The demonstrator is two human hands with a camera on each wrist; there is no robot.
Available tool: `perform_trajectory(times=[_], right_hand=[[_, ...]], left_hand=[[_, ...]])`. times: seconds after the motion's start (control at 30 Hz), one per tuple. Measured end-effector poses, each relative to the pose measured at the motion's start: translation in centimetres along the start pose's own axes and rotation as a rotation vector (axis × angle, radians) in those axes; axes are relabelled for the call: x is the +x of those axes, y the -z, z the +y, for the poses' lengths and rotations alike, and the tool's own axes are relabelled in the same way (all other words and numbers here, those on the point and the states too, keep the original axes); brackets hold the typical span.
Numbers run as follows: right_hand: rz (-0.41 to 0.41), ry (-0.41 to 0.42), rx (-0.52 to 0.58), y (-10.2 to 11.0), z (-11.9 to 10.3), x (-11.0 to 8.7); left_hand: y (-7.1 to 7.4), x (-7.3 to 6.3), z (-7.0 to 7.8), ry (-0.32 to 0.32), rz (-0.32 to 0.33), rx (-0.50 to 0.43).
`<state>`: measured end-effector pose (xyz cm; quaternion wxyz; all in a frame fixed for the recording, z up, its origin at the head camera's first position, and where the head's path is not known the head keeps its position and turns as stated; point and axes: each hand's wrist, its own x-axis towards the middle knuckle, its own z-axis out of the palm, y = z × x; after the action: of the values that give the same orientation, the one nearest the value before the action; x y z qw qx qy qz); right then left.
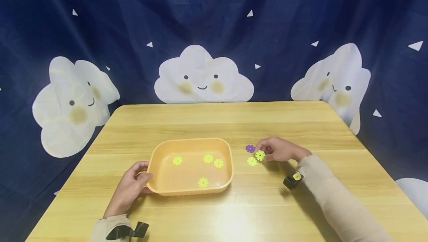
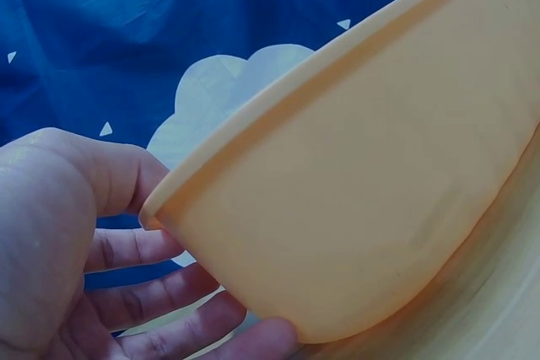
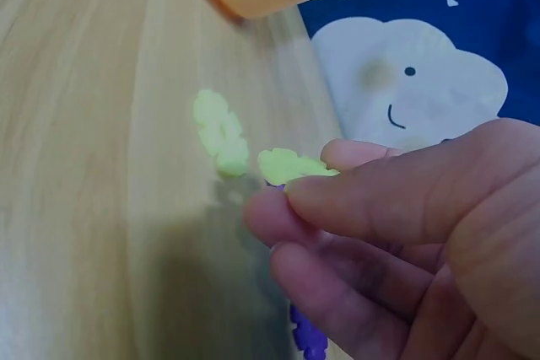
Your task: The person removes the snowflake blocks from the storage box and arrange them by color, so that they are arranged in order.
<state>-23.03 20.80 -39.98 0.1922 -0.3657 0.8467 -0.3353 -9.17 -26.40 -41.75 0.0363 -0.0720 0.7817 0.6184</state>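
Note:
My left hand (image 1: 131, 185) holds the left end of an orange plastic basin (image 1: 190, 193), its thumb over the rim. In the left wrist view the fingers (image 2: 173, 292) lie along the basin's outer wall (image 2: 354, 200). Several yellow-green notched, flower-shaped discs lie inside, one of them a disc (image 1: 203, 182) near the front wall. To the basin's right, my right hand (image 1: 279, 149) pinches a yellow-green flower-shaped disc (image 3: 291, 164) between thumb and fingers. Beside it on the table are another yellow-green disc (image 1: 252, 161) and a purple disc (image 1: 250, 148). A purple piece (image 3: 309, 335) shows partly hidden below the right fingers.
Everything stands on a light wooden table (image 1: 254, 212) with rounded far corners. Behind it hangs a dark blue curtain (image 1: 133, 15) printed with white smiling clouds. Black straps with small attachments, such as the strap (image 1: 124, 231) at the left, sit on both sleeved wrists.

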Motion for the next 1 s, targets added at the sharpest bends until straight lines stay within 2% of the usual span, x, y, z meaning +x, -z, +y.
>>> perform_trajectory(times=[0.3, 0.47, 1.0], right_hand=[[-0.007, -0.021, -0.020, -0.05, 0.14, -0.34], [-0.017, -0.058, -0.049, -0.14, 0.26, -0.53], [-0.043, -0.075, -0.017, -0.52, 0.74, -0.87]], left_hand=[[0.03, 0.22, 0.21, -0.019, -0.008, -0.020], [0.08, 0.20, 0.13, -0.015, -0.010, -0.021], [0.03, 0.03, -0.02, 0.002, -0.010, -0.010]])
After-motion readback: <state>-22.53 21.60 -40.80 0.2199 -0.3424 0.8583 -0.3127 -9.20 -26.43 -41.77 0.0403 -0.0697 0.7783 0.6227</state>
